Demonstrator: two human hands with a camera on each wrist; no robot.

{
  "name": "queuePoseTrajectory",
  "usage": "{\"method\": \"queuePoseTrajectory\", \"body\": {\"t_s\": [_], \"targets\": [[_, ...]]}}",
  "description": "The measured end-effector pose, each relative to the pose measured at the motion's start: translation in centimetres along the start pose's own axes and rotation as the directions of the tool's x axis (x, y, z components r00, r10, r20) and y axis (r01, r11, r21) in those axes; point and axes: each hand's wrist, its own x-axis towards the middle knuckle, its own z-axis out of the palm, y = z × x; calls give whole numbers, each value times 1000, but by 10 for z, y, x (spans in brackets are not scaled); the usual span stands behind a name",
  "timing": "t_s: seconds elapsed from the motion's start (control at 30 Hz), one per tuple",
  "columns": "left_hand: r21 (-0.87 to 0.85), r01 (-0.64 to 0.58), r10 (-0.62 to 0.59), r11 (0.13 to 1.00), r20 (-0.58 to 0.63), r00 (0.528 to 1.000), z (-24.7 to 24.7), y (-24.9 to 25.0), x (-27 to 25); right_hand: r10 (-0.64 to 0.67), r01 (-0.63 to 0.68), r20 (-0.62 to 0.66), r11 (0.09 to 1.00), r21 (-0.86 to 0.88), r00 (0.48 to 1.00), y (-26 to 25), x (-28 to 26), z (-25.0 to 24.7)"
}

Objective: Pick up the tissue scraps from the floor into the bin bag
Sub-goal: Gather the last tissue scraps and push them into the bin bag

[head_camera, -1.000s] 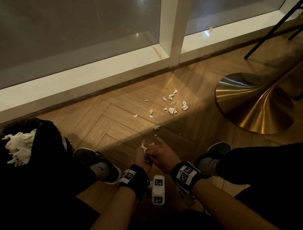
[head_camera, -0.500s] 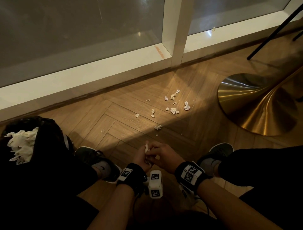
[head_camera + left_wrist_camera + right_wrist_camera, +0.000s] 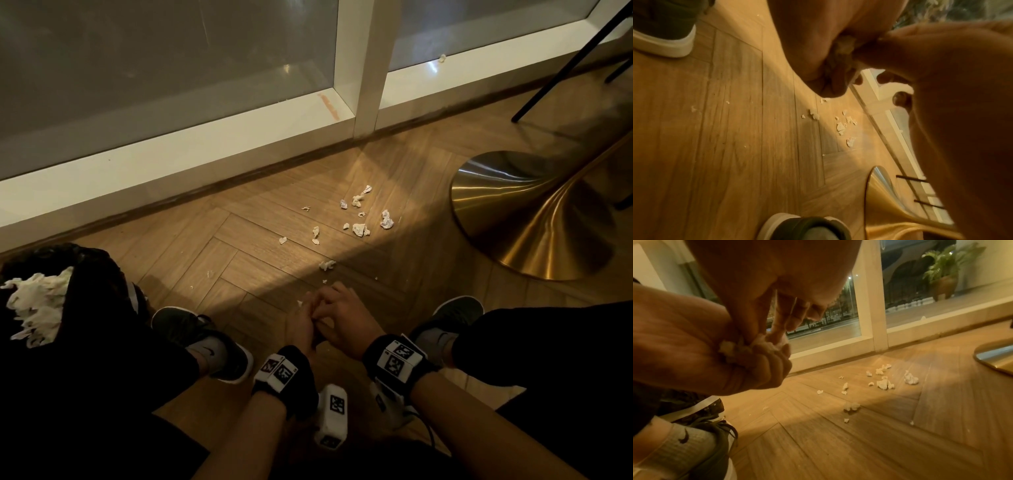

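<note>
A black bin bag [image 3: 85,274] sits at far left, white tissue heaped in its mouth. Just right of it, the left hand [image 3: 301,325] curls round a wad of tissue [image 3: 729,348], the right hand [image 3: 346,322] pinching into it. Loose tissue scraps [image 3: 359,229] dot the floor [image 3: 239,246] beyond, near a brass table base [image 3: 534,219].

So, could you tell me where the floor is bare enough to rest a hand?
Bare wood lies between the bin bag, the left shoe and the skirting. Another bare strip runs between the right shoe and the gold base. It is crowded ahead of the hands, where scraps lie scattered.
</note>
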Motion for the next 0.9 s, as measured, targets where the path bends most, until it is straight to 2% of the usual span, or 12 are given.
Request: {"method": "queuePoseTrajectory", "body": {"t_s": [0.07,0.2,0.33,0.6,0.73,0.9], "targets": [[-24,74,-74,997,-9,997,-6,5,1,-31,30,69,999,15,997,4,0,0],[-94,205,-200,974,55,978,-15,12,3,-86,71,229,995,71,970,2,0,-1],[-116,202,-191,972,100,976,-11,10,-3,-127,122,70,990,76,989,-1,-2,4],[-316,113,-76,942,126,989,2,8,-5,21,-14,-56,993,118,998,0,0,5],[-291,70,-46,954,89,995,0,6,-4,-44,51,-120,997,57,992,-1,-2,6],[-252,89,-77,964,56,995,-8,8,1,-142,142,-70,990,0,987,-6,-1,11]]}}
